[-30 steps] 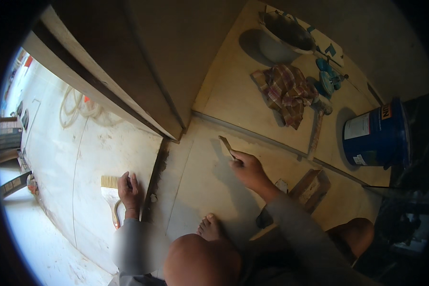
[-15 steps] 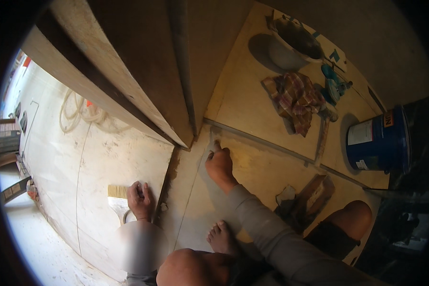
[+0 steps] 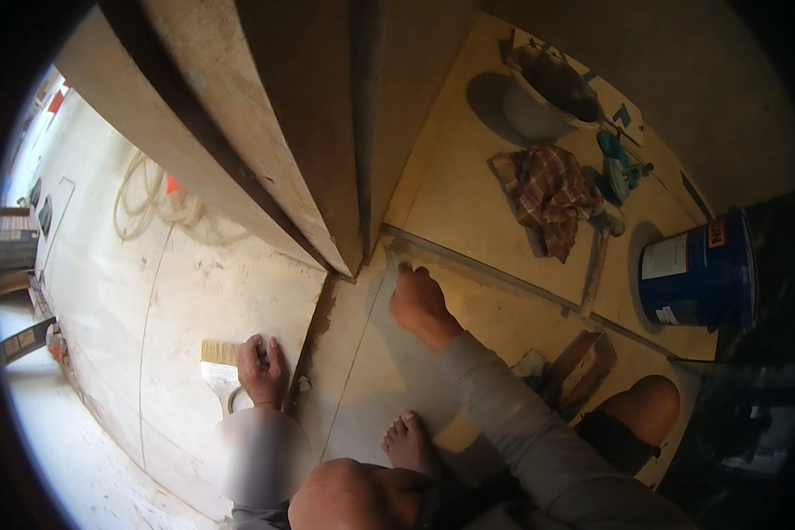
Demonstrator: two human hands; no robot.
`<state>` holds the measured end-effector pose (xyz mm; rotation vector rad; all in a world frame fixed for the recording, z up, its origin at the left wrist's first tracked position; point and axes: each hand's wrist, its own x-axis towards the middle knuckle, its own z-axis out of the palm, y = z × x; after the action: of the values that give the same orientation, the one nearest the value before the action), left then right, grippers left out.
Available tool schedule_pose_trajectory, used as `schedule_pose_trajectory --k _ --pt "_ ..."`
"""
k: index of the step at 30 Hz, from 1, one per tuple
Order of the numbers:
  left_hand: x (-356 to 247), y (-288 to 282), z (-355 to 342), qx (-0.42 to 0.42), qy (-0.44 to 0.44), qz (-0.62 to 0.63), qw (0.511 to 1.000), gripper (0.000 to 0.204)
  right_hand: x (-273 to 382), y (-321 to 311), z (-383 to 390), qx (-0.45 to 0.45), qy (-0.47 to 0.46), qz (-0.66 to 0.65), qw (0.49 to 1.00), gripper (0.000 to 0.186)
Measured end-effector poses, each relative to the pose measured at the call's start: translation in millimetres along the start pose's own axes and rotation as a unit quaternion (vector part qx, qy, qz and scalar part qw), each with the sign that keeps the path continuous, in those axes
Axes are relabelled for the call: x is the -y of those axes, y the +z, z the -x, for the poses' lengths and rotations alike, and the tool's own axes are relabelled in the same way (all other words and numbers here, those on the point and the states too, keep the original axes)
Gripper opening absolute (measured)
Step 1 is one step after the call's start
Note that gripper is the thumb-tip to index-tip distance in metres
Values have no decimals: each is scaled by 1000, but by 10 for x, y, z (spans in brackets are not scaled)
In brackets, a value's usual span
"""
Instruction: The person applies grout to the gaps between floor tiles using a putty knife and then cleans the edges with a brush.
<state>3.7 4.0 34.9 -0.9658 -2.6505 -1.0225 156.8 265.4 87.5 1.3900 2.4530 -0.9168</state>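
Observation:
My right hand (image 3: 422,302) is closed at the narrow floor strip beside the foot of the door frame. Whatever lies in its fingers is mostly hidden; a thin grey part seems to show in front of the fingertips. On the pale floor to the left rests my left hand (image 3: 261,369), its fingers bent but apart, with nothing seen in them. Right beside it lies a flat paintbrush (image 3: 219,371) with pale bristles and a whitish ferrule. A dark gap (image 3: 314,331) in the floor runs just right of that hand.
The door frame (image 3: 349,177) rises ahead. A coiled clear hose (image 3: 137,199) lies at left. Beyond a low ledge are a checked cloth (image 3: 548,194), a white bucket (image 3: 534,115) and a teal tool (image 3: 620,168). A blue pail (image 3: 698,269) and a brown box-like piece (image 3: 581,367) are at right.
My right hand has shifted slightly to the right and nearer, with its wrist turned and the fingers less visible. My left hand and the paintbrush stay in place.

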Motion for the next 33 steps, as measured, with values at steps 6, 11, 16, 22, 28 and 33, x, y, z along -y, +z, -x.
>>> schedule_pose_trajectory --k 6,11,16,22,28,33 --pt "0 39 11 -2 -11 -3 1000 21 -23 -93 -186 77 -7 28 997 28" --pt "14 -5 -3 -3 8 -26 1000 21 -193 -193 -60 88 -40 64 993 26" --pt "-74 54 -24 -14 6 -2 1000 21 -194 298 -57 -43 53 -18 998 46" --pt "9 0 10 -2 1 -36 999 20 -18 302 163 -38 106 -83 990 59" --pt "-73 79 -23 -1 16 -18 1000 21 -144 609 -128 -130 139 -121 974 64" --pt "68 26 24 17 -5 -36 999 21 -119 358 76 -25 82 -60 995 57"
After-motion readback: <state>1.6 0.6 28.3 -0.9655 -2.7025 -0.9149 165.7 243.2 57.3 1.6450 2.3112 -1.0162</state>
